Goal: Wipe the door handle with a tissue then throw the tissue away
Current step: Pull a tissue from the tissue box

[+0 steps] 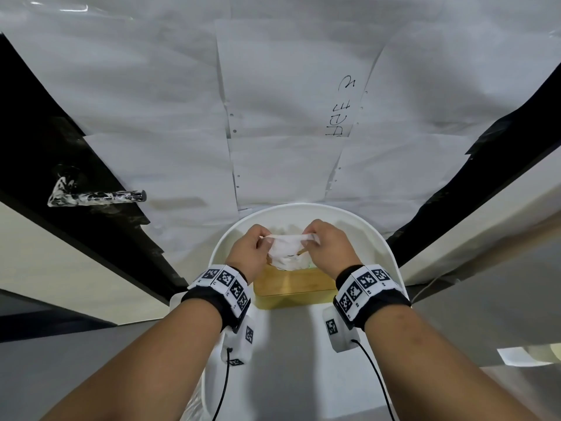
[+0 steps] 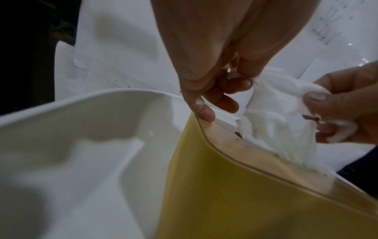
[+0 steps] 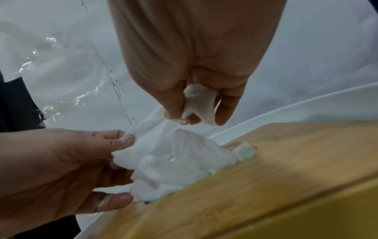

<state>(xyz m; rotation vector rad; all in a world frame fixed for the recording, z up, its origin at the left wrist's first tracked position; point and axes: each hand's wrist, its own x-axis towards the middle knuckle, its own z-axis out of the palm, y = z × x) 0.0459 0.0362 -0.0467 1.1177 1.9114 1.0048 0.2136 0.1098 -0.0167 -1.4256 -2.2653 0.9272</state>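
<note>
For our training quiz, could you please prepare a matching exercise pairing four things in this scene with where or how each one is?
Things:
1. tissue
2. door handle
3. wooden box lid
4. left hand

States:
A. on the dark door strip at left, untouched
B. pinches one end of the tissue
C. stretched between both hands
D. flat beneath the hands, with a slot that tissue sticks out of

Pairs: 1-C, 2-A, 3-D, 4-B

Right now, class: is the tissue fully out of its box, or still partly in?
Partly in. Its lower end sits in the slot of the box lid, while both hands pinch the tissue's top.
</note>
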